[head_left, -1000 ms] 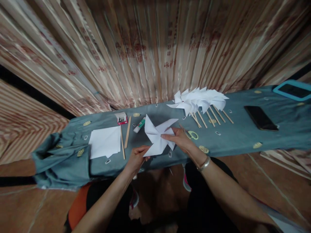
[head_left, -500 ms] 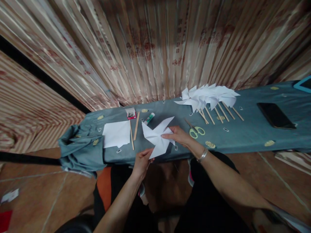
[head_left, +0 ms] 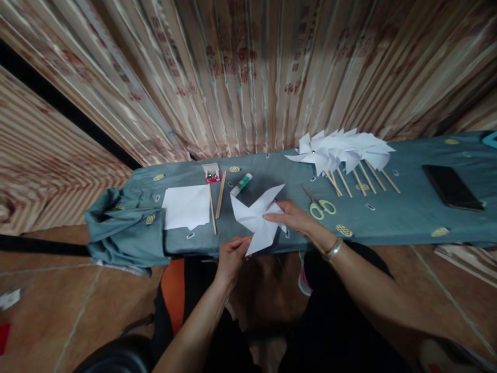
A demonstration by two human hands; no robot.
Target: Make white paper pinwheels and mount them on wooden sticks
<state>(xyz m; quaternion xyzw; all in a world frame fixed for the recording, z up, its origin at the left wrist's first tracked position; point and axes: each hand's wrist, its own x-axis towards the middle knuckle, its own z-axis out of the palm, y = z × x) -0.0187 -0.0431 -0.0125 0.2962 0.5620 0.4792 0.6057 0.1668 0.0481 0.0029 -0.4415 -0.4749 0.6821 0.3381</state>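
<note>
A white folded paper pinwheel [head_left: 257, 217] lies over the near edge of a narrow bench draped in grey-blue cloth [head_left: 407, 212]. My right hand [head_left: 295, 216] presses its fingers on the pinwheel's centre from the right. My left hand [head_left: 232, 254] pinches the pinwheel's lower corner at the bench edge. A silver bracelet is on my right wrist.
Left of the pinwheel lie white paper sheets [head_left: 187, 206], two wooden sticks [head_left: 216, 202], a small box of pins [head_left: 212, 174] and a glue stick [head_left: 241, 184]. Green-handled scissors [head_left: 321, 205], a row of finished pinwheels on sticks [head_left: 341, 153] and a black phone [head_left: 452, 187] sit to the right. Striped curtain behind.
The camera view has swung left and down a little. My hands keep their hold on the pinwheel, which has barely shifted.
</note>
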